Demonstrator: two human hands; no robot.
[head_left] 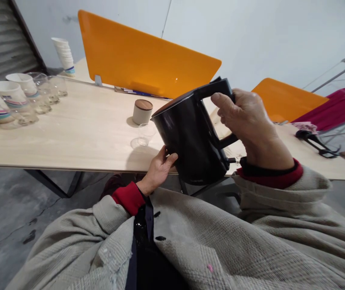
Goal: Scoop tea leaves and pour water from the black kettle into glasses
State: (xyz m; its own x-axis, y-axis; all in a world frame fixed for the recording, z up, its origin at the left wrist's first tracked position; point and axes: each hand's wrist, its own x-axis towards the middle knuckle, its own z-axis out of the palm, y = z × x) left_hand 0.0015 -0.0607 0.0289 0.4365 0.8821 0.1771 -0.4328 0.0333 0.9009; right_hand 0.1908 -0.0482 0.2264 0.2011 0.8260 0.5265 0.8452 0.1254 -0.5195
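Note:
A black electric kettle (pixel 189 135) is held tilted above the table's front edge, its spout toward the left. My right hand (pixel 247 114) is wrapped round its handle. My left hand (pixel 158 171) presses against the kettle's lower left side; the thumb shows, and some fingers are hidden behind the body. Below and left of the spout, a small clear cup (pixel 144 136) stands upright on the table. A pale canister (pixel 142 112) with a wooden lid is just behind that cup. Whether liquid leaves the spout, I cannot tell.
On the wooden table (pixel 93 137), several paper cups (pixel 11 94) and clear cups (pixel 41 100) line the left end. A paper cup stack (pixel 63 56) leans behind them. Orange dividers (pixel 148 56) rise at the back. A black object (pixel 317 143) lies at the right.

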